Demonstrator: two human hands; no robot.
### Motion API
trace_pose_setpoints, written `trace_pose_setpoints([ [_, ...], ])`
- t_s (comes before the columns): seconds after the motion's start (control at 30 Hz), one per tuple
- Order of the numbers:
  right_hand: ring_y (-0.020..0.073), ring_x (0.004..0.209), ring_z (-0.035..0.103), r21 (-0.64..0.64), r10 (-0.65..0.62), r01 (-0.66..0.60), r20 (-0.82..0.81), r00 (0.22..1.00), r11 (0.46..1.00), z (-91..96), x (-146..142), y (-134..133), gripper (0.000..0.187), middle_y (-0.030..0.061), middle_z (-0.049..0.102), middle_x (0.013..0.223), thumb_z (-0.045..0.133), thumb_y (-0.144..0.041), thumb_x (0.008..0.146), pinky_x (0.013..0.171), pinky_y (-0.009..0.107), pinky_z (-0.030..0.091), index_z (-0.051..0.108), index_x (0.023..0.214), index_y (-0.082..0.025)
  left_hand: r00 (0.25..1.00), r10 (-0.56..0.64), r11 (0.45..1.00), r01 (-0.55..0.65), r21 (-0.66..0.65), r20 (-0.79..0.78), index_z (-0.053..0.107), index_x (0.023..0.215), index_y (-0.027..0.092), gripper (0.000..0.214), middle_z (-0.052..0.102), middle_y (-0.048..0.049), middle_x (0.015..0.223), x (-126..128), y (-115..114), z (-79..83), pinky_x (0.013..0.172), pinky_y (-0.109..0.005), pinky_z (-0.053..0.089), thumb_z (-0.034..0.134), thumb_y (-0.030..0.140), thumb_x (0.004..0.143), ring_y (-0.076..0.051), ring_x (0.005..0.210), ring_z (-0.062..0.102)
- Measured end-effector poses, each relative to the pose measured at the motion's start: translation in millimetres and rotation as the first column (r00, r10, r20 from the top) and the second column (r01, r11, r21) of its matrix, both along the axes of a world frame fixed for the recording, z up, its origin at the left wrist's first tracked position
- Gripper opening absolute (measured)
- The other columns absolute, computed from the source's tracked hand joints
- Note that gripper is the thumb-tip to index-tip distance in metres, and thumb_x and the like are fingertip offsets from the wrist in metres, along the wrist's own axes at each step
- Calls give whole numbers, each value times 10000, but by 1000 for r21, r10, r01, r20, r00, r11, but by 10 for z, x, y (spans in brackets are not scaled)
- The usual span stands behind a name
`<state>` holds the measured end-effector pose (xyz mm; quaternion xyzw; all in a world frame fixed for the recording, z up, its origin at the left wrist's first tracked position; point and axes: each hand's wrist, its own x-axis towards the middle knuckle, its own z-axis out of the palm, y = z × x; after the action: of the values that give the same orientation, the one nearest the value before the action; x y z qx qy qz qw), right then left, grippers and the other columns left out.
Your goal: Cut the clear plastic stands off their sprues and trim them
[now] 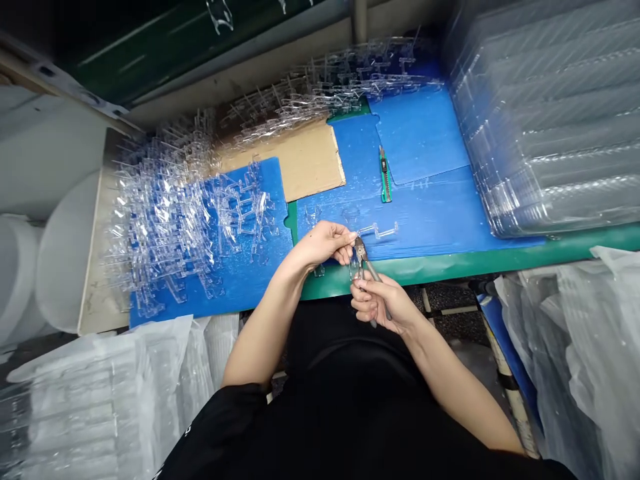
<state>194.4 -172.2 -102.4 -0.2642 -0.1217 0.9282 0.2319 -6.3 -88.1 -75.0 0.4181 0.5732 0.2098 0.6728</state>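
Note:
My right hand [376, 301] is closed around the handles of a pair of side cutters [369, 261], whose jaws point up and away from me. Pinched in the fingers of my left hand [327, 245] is a clear plastic part [354, 265], right against the cutter jaws. Whether the jaws are closed on the plastic I cannot make out. Just beyond my hands, a branched clear plastic piece [383, 231] shows over the blue sheet [430, 227]; whether it joins the held part is unclear. More small clear pieces [313, 215] lie by my left hand.
A large heap of clear plastic parts [170, 207] covers the left side, with more [320, 87] along the back. A green utility knife [385, 177] lies beyond my hands, near cardboard [310, 160]. Stacked clear trays [565, 133] stand right. Wrapped stacks [100, 400] flank me.

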Motion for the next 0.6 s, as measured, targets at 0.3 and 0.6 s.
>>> trace_pose_setpoints([
  [0.3, 67, 556, 168, -52, -5, 3, -48, 999, 999, -70, 152, -107, 357, -97, 356, 684, 813, -365, 920, 511, 197, 156, 484, 949, -227, 958, -89, 994, 101, 32, -272, 664, 698, 150, 559, 733, -93, 622, -60, -10, -19, 579, -262, 571, 818, 646, 903, -158, 528, 680],
  [0.6, 94, 559, 176, 14, -72, 72, 17, 997, 997, 144, 638, -508, 360, -74, 311, 696, 802, -410, 932, 519, 256, 158, 490, 883, -238, 569, 15, 775, 513, 369, -822, 737, 1243, 243, 325, 780, -143, 1206, 314, 11, 264, 839, -377, 561, 801, 411, 973, -345, 1101, 760],
])
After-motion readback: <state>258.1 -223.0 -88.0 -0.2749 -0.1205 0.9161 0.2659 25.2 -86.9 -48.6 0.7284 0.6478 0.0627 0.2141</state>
